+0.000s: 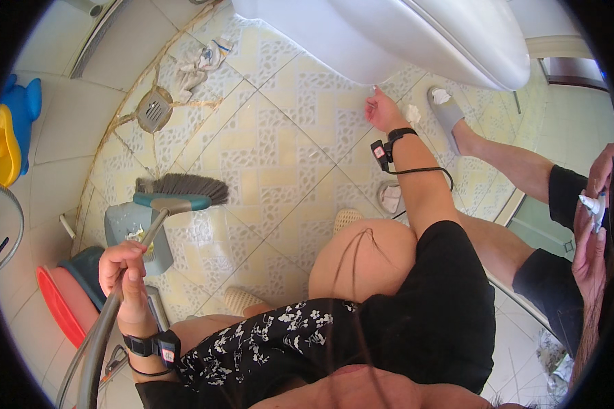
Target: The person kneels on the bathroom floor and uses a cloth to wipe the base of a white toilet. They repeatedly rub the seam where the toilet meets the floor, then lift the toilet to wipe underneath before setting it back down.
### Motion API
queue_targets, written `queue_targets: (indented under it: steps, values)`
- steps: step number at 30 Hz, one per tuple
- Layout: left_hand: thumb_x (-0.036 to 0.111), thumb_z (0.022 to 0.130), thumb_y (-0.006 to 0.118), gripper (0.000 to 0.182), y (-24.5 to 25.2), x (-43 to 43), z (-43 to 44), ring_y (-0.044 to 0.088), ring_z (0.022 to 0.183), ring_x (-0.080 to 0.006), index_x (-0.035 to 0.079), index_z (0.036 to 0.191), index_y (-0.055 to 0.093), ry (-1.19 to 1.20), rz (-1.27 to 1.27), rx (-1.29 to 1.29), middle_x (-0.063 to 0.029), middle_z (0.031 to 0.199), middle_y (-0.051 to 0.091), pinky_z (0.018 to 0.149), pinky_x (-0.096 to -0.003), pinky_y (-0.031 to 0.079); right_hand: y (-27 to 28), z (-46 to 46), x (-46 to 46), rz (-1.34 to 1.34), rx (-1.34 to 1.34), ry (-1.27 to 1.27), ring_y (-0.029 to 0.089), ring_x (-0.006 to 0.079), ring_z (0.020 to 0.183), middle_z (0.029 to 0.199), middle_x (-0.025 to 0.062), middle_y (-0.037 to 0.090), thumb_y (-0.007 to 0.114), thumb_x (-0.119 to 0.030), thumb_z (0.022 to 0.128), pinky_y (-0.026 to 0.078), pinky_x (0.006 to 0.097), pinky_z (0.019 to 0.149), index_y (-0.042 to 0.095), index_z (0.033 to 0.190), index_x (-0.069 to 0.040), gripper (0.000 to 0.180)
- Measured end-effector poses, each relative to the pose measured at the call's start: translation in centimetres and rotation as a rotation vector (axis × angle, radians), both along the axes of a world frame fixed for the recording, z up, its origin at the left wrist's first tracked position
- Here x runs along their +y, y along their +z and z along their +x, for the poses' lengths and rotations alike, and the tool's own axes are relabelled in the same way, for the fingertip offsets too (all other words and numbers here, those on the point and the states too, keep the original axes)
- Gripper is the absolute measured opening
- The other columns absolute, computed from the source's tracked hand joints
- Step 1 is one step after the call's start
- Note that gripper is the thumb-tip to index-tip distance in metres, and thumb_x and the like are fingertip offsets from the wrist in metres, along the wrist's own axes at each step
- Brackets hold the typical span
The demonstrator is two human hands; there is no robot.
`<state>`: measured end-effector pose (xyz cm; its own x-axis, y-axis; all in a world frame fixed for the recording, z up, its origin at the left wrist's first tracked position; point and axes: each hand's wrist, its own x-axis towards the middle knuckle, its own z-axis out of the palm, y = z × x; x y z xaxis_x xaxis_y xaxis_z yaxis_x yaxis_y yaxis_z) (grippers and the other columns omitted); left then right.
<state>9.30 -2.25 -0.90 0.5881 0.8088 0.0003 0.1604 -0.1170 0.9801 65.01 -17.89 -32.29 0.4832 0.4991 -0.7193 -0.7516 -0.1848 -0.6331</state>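
My left hand (124, 273) is wrapped around the metal handle (156, 228) of a broom at the lower left. The broom head (181, 194), teal with dark grey bristles, lies over a grey-blue dustpan (158, 258). Small white and yellowish scraps (135, 234) sit in the pan. My right hand (384, 110) reaches down to the foot of a white ceramic toilet (337, 38), its fingers curled by the base. A speck of white shows at the fingertips; whether it is held is unclear. Crumpled white paper (413, 114) lies beside that hand.
A co-worker's hand (588, 250) holds a white tube (592, 205) at the right; their slippered foot (446, 115) stands near the toilet. A floor drain (154, 110) and crumpled cloth (192, 74) lie upper left. Red basin (64, 301), shower hose (18, 214) and blue-yellow plastic fixture (5, 148) line the wall.
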Motion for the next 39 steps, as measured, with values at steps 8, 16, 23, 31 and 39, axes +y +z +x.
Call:
queue_targets:
  steps: [8,16,23,31,39]
  values:
    - [0.032,0.088,0.071,0.033,0.6,-0.7,-1.2,0.044,0.07,-0.012,0.003,0.099,0.06,0.026,-0.058,0.063,0.0013,0.069,0.047,0.092,-0.0359,0.043,0.0,-6.5,-1.6,0.048,0.226,0.187,0.051,0.0135,0.072,0.094,0.0002,0.052,0.054,-0.007,0.087,0.043,0.0309,0.061,0.042,0.145,-0.026,0.062]
    - [0.034,0.087,0.073,0.034,0.2,-0.4,-1.7,0.047,0.073,-0.0141,0.003,0.097,0.06,-0.039,-0.031,0.04,0.0008,0.07,0.047,0.092,-0.0361,0.042,1.9,-9.1,-1.9,0.016,0.181,0.199,0.05,0.0129,0.071,0.093,-0.0008,0.052,0.054,-0.002,0.081,0.043,0.0308,0.066,0.036,0.149,-0.028,0.075]
    - [0.034,0.086,0.073,0.033,0.2,-0.7,-2.4,0.045,0.071,-0.0126,0.005,0.096,0.06,-0.059,-0.03,0.057,0.0025,0.068,0.046,0.088,-0.0357,0.043,1.3,-6.3,-2.1,0.065,0.126,0.066,0.05,0.0149,0.07,0.097,0.0062,0.052,0.053,0.002,0.079,0.043,0.0301,0.062,0.028,0.153,-0.029,0.084]
    - [0.032,0.087,0.07,0.034,0.0,-0.7,-2.7,0.055,0.097,-0.0269,0.003,0.101,0.061,-0.082,-0.002,0.041,-0.0084,0.097,0.059,0.088,-0.0385,0.043,-0.1,-0.9,-0.8,0.011,-0.109,-0.023,0.05,0.0162,0.07,0.098,0.0079,0.053,0.054,-0.002,0.087,0.044,0.0326,0.059,-0.001,0.156,-0.036,0.094]
    - [0.036,0.086,0.071,0.034,-0.2,-0.5,-1.6,0.047,0.08,-0.0187,0.006,0.098,0.059,-0.043,0.01,0.026,-0.001,0.079,0.049,0.087,-0.0393,0.041,-1.4,1.5,-0.1,-0.099,-0.079,0.025,0.052,0.0139,0.067,0.091,0.003,0.058,0.053,-0.001,0.086,0.044,0.0293,0.056,-0.003,0.154,-0.041,0.097]
